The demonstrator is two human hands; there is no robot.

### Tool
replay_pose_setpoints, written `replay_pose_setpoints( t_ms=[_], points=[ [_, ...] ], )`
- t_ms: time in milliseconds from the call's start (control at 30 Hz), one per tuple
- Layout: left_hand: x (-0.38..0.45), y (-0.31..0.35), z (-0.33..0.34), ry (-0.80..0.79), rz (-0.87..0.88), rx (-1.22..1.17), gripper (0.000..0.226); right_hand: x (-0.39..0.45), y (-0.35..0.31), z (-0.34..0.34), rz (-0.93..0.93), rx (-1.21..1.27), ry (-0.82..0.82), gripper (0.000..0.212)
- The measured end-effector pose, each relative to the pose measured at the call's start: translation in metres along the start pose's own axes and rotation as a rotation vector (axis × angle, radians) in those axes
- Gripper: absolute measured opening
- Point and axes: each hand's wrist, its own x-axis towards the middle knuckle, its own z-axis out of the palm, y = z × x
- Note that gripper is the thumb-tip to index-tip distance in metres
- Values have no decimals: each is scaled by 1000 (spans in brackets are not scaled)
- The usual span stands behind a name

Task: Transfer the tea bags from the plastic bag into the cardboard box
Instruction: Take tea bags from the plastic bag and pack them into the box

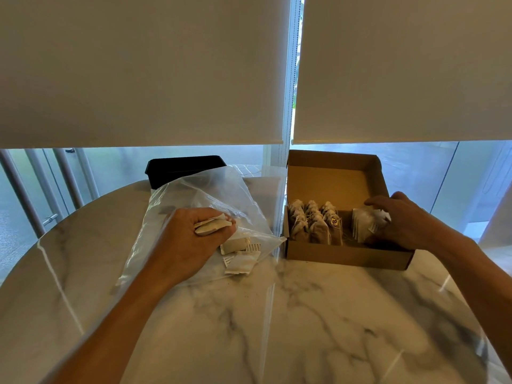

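A clear plastic bag (194, 195) lies crumpled on the marble table, left of centre. My left hand (191, 234) is inside its mouth and grips a few tea bags (212, 227). Two or three more tea bags (240, 254) lie in the bag just right of that hand. The open cardboard box (346, 254) stands to the right, with several rows of tea bags (313, 220) upright at its left side. My right hand (401, 220) reaches into the box's right side and holds a stack of tea bags (365, 224) upright.
A black plastic tub (182, 166) stands behind the plastic bag at the table's far edge. Behind it are a window and lowered roller blinds (138, 65). The round marble table (304, 314) stretches toward me.
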Motion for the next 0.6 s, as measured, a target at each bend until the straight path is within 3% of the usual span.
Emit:
replay_pose_setpoints(
  t_ms=[200,333,467,533,600],
  points=[
    [0,1,2,19,-51,-7,19,-18,-50,-27,-66,211,83,64],
    [-2,7,2,15,-74,-1,31,-40,-130,-37,-274,468,35,45],
    [1,2,3,-4,-111,-34,39,-55,-206,-32,-498,558,-80,43],
    [3,0,2,-4,-116,-63,43,-59,-225,-25,-577,547,-82,44],
    [3,0,1,2,-100,-90,38,-59,-230,-19,-595,558,-49,33]
  ],
)
